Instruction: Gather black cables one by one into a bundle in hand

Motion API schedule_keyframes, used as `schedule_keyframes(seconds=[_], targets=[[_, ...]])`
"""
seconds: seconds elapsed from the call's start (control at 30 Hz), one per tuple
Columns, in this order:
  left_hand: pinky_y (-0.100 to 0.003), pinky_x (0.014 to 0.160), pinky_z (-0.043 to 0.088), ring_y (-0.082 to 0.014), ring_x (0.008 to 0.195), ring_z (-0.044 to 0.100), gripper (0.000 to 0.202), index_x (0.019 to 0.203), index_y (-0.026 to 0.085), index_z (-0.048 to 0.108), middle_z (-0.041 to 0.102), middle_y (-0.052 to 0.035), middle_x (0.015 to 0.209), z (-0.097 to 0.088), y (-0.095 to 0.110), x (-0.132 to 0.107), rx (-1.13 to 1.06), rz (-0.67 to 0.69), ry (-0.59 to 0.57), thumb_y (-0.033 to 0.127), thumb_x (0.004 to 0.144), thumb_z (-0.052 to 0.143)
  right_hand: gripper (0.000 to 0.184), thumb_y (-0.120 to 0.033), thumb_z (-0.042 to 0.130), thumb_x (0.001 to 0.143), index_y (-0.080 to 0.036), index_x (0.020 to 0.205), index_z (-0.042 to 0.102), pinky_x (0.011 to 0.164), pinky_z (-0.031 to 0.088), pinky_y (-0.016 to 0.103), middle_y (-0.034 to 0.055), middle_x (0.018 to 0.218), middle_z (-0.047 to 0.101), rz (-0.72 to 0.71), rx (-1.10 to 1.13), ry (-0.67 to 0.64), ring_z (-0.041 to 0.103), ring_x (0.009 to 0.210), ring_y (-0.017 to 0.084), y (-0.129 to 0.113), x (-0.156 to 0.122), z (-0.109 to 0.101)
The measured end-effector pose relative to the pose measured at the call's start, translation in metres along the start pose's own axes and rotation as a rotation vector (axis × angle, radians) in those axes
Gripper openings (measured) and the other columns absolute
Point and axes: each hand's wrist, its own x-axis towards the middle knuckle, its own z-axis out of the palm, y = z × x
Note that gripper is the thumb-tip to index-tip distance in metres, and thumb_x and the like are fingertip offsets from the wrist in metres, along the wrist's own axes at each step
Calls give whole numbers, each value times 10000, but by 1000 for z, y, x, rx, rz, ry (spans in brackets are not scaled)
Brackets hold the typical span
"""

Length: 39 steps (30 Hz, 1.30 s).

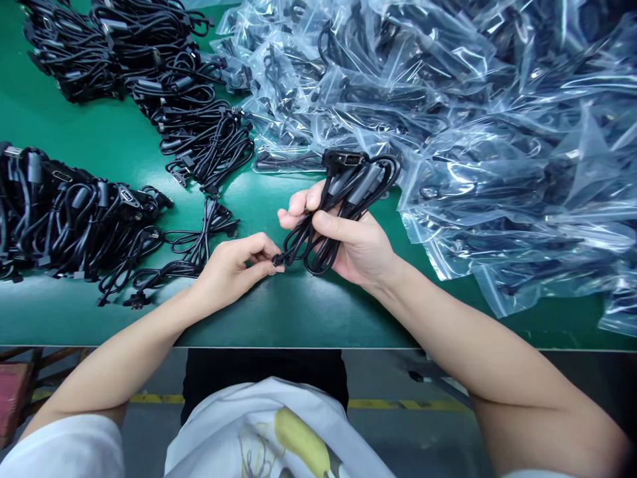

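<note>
A coiled bundle of black cable (326, 255) with grey cylindrical sleeves and a wide connector at its upper end is gripped in my right hand (365, 242), thumb across the loops. My left hand (236, 265) pinches a small black connector (279, 259) at the bundle's lower left end, between thumb and fingertips. Both hands are just above the green table (298, 309), near its front edge. Left of my left hand lie a few loose cable bundles (199, 236) on the table top.
A row of black cable bundles (70, 212) covers the left side. Another pile of cable bundles (149, 73) stretches across the back left. Clear plastic bags (478, 153) with black cables inside are heaped over the back and right; several overhang toward the front right.
</note>
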Motion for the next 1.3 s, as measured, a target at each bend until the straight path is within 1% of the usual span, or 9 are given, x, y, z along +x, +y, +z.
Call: schedule_keyframes(seconds=[0.27, 0.37, 0.57, 0.73, 0.97, 1.07, 1.17, 1.23, 1.3], targets=[[-204, 642, 429, -98, 661, 575, 51, 826, 197, 676, 694, 31, 743, 0, -4, 0, 127, 51, 21, 202, 869, 650, 273, -353, 852, 720, -226, 845, 645, 970, 574, 407, -17, 941, 675, 25, 7, -24, 736, 955, 196, -1, -1, 2], [-204, 633, 427, -98, 652, 572, 77, 801, 191, 666, 686, 28, 721, 0, -2, 1, 111, 43, 20, 218, 871, 650, 250, -336, 845, 730, -230, 850, 653, 971, 572, 412, -17, 941, 686, 21, 24, -37, 738, 958, 197, -1, -2, 3], [-213, 642, 462, -110, 658, 588, 134, 802, 188, 660, 693, 19, 731, 1, 2, 1, 36, 32, 64, 306, 832, 716, 282, -375, 834, 737, -242, 862, 620, 961, 573, 415, -5, 998, 694, 33, 14, 73, 714, 1024, 210, 1, 2, 0], [-209, 652, 470, -107, 664, 598, 90, 818, 195, 676, 706, 21, 747, 0, 4, 1, 20, 49, 68, 274, 839, 715, 243, -311, 822, 753, -245, 881, 627, 1005, 547, 384, -22, 974, 687, 14, 88, 49, 708, 980, 169, 4, 5, -2], [-210, 631, 453, -113, 675, 601, 90, 829, 195, 673, 704, 15, 752, 1, 1, 0, 48, 16, 50, 278, 839, 706, 269, -351, 822, 747, -253, 876, 607, 993, 549, 396, -14, 997, 676, 34, 48, 76, 697, 1006, 186, 5, 5, -3], [-212, 629, 451, -113, 672, 601, 110, 820, 194, 660, 690, 16, 741, 0, 4, 1, 43, 8, 20, 294, 840, 701, 291, -346, 836, 727, -247, 873, 605, 964, 561, 374, -19, 961, 653, 53, 59, 68, 689, 934, 162, 4, 6, -3], [-225, 654, 472, -120, 684, 610, 144, 861, 193, 670, 694, 4, 772, -17, 14, 2, 44, -9, -65, 328, 834, 710, 290, -288, 857, 695, -224, 827, 607, 844, 578, 300, -52, 838, 584, 79, 85, 55, 612, 696, 78, 3, 6, -1], [-232, 657, 468, -125, 691, 603, 177, 904, 190, 675, 688, -6, 794, -38, 20, -1, 89, -45, 69, 350, 837, 708, 273, -237, 857, 684, -201, 769, 600, 663, 541, 239, -76, 731, 518, 114, 95, 50, 469, 527, 25, 3, 6, 0], [-237, 641, 438, -127, 682, 575, 213, 905, 192, 659, 659, -5, 781, -59, 21, -6, 213, -100, 346, 386, 836, 714, 254, -200, 849, 684, -185, 749, 604, 494, 414, 201, -90, 651, 476, 168, 77, 45, 342, 441, 1, 4, 5, 2]])
